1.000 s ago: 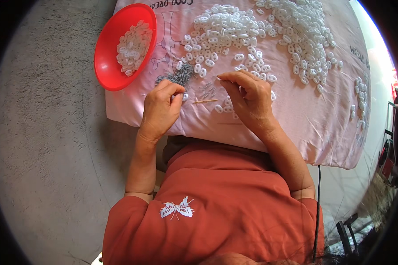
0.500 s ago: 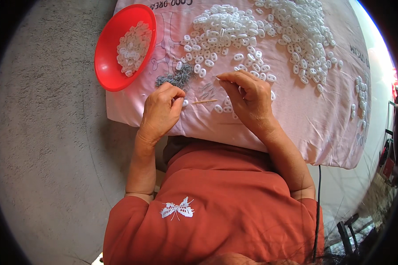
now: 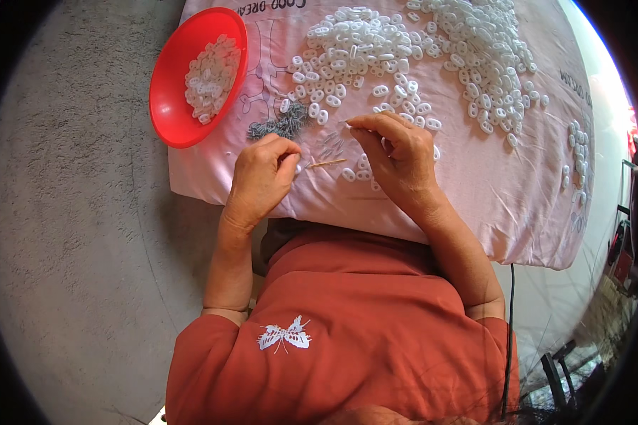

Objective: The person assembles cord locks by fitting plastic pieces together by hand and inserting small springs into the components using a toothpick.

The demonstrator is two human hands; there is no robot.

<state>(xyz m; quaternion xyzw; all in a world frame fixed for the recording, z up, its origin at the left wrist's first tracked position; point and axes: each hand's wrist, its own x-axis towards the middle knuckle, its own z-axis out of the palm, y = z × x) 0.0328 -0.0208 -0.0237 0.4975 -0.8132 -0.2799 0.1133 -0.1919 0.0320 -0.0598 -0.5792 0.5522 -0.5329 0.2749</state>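
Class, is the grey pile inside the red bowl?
No: the grey pile lies on the pink cloth, near the left hand, outside the red bowl.

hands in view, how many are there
2: the left hand near the grey pile, the right hand near scattered white pieces on the pink cloth.

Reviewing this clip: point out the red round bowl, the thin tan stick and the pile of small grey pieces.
Red round bowl (image 3: pixel 166 103): head view, bare inner wall.
Thin tan stick (image 3: pixel 328 163): head view, mid-length.
Pile of small grey pieces (image 3: pixel 282 125): head view, middle.
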